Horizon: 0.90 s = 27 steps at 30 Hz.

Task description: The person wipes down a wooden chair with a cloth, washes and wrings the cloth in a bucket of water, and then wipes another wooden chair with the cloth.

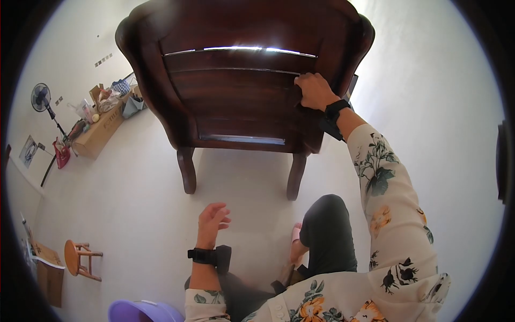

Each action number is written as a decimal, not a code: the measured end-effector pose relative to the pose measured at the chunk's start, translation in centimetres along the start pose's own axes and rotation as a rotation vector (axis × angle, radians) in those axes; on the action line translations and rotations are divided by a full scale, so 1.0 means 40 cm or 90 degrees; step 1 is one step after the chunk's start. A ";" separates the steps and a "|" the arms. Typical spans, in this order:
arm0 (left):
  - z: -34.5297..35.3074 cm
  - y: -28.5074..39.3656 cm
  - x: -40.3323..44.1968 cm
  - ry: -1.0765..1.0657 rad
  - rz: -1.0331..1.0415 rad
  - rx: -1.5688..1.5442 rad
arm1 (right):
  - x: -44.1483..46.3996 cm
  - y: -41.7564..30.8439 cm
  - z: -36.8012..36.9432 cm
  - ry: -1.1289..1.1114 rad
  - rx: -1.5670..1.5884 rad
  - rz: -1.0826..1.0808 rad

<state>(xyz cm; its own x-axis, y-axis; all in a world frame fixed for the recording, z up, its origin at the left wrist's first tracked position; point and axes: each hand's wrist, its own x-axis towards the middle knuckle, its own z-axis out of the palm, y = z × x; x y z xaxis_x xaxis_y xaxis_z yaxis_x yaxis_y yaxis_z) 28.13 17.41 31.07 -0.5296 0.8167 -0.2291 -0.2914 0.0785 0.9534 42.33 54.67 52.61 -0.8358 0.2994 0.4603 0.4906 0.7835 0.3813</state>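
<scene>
A dark reddish-brown wooden chair (236, 107) stands before me, its slatted back panel towards me and two legs on the floor. My right hand (315, 90) reaches up to the right part of that panel, with its fingers bent against the wood. Something dark seems to lie under the fingers, but it blends with the chair and I cannot make it out. My left hand (213, 221) hangs over the floor below the chair, holding nothing, with fingers loosely curved and apart. Each wrist wears a black band.
At the lower left are a purple bucket (145, 311) and a small wooden stool (80, 260). A long cardboard box (102, 129) with bags on it lies along the left wall, near a standing fan (43, 99). Another carton (49, 273) stands at the left edge.
</scene>
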 end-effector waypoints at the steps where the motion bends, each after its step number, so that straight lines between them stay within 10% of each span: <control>1: 0.000 -0.002 0.000 -0.001 0.003 -0.001 | 0.002 -0.003 -0.002 -0.006 -0.004 0.012; 27: 0.033 -0.042 0.032 -0.072 0.023 0.069 | 0.107 -0.112 0.024 0.083 0.131 -0.108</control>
<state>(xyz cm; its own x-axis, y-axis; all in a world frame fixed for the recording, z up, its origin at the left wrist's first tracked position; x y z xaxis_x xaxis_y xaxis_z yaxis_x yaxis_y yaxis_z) 29.00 19.10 29.42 -0.4432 0.8787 -0.1772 -0.1835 0.1046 0.9774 36.32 52.95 52.10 -0.8561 0.0926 0.5084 0.2756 0.9140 0.2976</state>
